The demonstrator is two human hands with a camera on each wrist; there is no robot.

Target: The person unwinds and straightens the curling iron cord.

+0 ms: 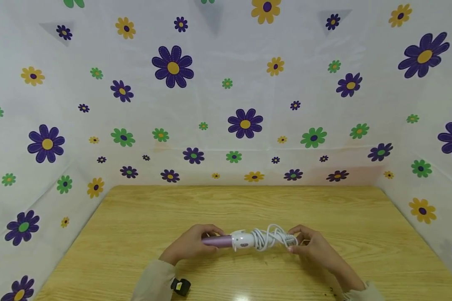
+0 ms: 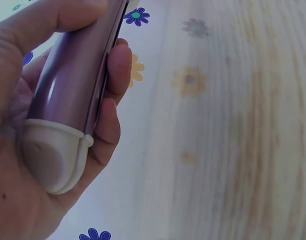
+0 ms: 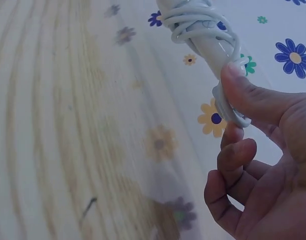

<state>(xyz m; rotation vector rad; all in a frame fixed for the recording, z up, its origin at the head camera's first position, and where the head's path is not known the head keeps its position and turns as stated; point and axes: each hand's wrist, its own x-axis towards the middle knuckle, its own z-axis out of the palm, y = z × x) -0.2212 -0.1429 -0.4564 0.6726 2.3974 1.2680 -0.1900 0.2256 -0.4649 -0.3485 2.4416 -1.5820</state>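
Observation:
A curling iron (image 1: 245, 240) with a purple barrel (image 2: 73, 75) and a white handle lies level between my hands, just over the table or touching it; I cannot tell which. My left hand (image 1: 193, 242) grips the barrel end, fingers curled round it, and the cream tip (image 2: 53, 152) rests against the palm in the left wrist view. White cord (image 3: 198, 22) is wound in loose loops about the handle. At the handle's far end my right hand (image 1: 316, 248) pinches the iron and its cord between thumb and index finger, the other fingers loosely bent.
Below the hands spreads a wood-grain table (image 1: 135, 213). White cloth (image 1: 211, 100) printed with purple, yellow and green flowers walls it at the back and both sides. A small black device (image 1: 181, 287) sits at the left wrist. Dark specks mark the table near the right forearm.

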